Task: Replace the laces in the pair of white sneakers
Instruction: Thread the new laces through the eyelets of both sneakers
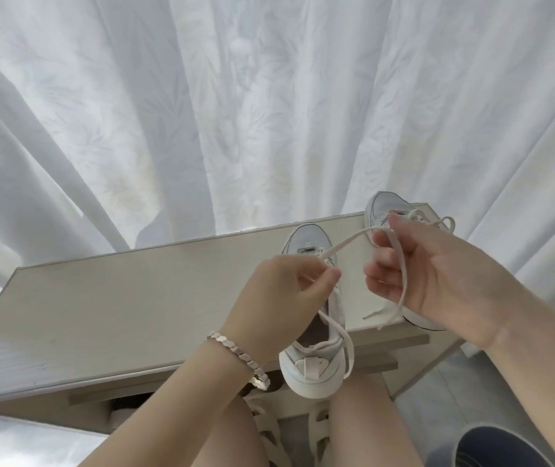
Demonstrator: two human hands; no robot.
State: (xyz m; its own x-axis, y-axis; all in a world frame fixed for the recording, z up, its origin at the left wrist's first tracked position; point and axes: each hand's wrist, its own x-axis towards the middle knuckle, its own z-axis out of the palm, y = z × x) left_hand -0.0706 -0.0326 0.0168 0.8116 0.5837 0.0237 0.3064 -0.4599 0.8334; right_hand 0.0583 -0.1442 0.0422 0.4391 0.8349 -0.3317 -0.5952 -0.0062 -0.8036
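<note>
The near sneaker [313, 362] and far sneaker [384, 207] are white, the lace [347, 242] cream. The tabletop [134, 305] is pale beige. The curtain [269, 112] is white with a faint leaf pattern; the bracelet [239, 357] silver.

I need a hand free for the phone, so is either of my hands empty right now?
No, the left hand pinches the white lace over the near sneaker and the right hand grips it too.

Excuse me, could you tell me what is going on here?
A person is handling the lace of the nearer white sneaker on the table. The left hand pinches the lace above the sneaker, and the right hand grips the same lace further along, its end hanging loose. The other sneaker, beyond the right hand, has a lace in it.
</note>
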